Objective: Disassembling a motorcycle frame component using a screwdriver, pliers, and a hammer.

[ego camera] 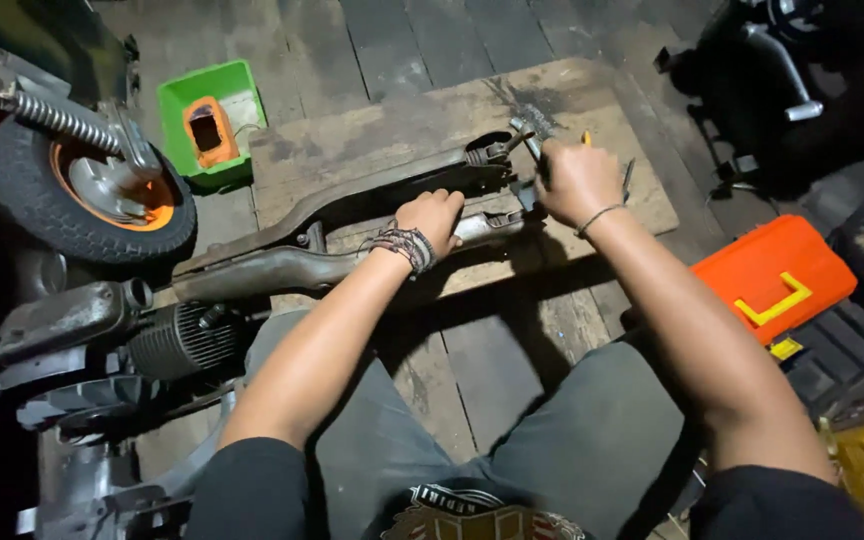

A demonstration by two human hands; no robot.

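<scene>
Fingers of the left hand (432,215) wrapped down over a long rusty metal frame part (332,262), clamped on its lower arm; fingers of the right hand (577,180) curled shut around a slim tool with a yellow tip (586,138), pressed at the frame's far end, though exactly what the tip touches cannot be told.

Largest first: dark plank floor (452,40) all round. Worn wooden board (642,195) lying flat on it, serving as a low bench, with the frame part stretched across it from lower left to upper right. Small wheel with black tyre and orange hub (92,190) to the left, a coil spring (57,118) just above it. Finned engine block (177,340) near the left knee. Orange toolbox with yellow latch (772,275) to the right, well apart from the board. Green plastic tub (207,115) beyond the board's left corner, an orange piece inside. Smallest: a little spring and clip (487,153) at the frame's tip, just beside the right hand.

Judged from its look: frame part heavy, stiff, rough with rust, unlikely to slip; best gripped mid-length on the thick arms, as held now, away from the sprung end.
</scene>
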